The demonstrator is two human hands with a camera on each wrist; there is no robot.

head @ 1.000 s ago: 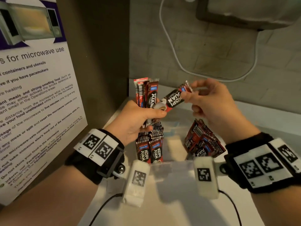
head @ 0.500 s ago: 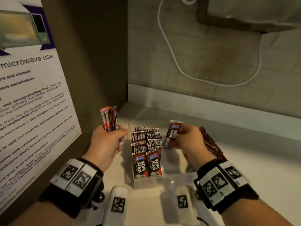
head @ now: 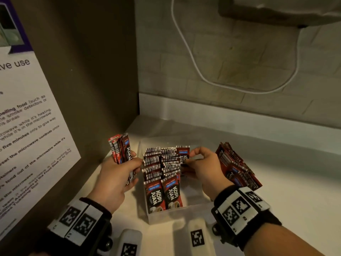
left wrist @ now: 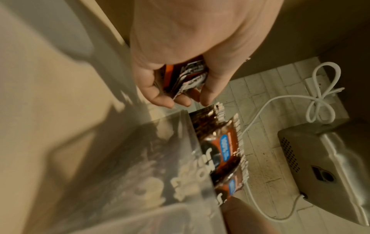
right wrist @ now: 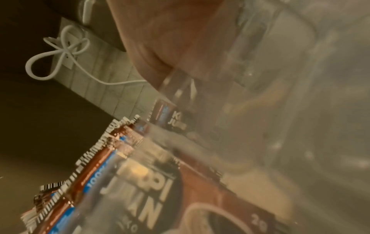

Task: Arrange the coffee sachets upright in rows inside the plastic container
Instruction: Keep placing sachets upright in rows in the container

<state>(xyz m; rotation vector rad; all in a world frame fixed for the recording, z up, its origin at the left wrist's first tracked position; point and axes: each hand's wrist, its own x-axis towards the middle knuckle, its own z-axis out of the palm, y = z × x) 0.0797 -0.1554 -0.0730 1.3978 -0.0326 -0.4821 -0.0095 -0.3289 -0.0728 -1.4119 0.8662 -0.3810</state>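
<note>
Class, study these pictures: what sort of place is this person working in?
Probably a shared office pantry: a poster of microwave-use rules on the side panel, Kopi Juan coffee sachets stocked in a plastic container, and a white counter.

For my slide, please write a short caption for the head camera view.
Right hand sets one sachet beside two upright rows in the plastic container; left hand holds spare sachets.

One clear plastic container [head: 167,215] sits on the table [head: 287,191], with two rows of sachets [head: 162,169] standing in it, too tightly packed to count. One single sachet [head: 183,156] is pinched in the right hand [head: 204,169]. The left hand [head: 116,174] holds one small bundle of sachets [head: 120,148], roughly four. One leaning stack of sachets [head: 238,167] stands by the container's right side. One white cable [head: 203,74] hangs on the wall.
</note>
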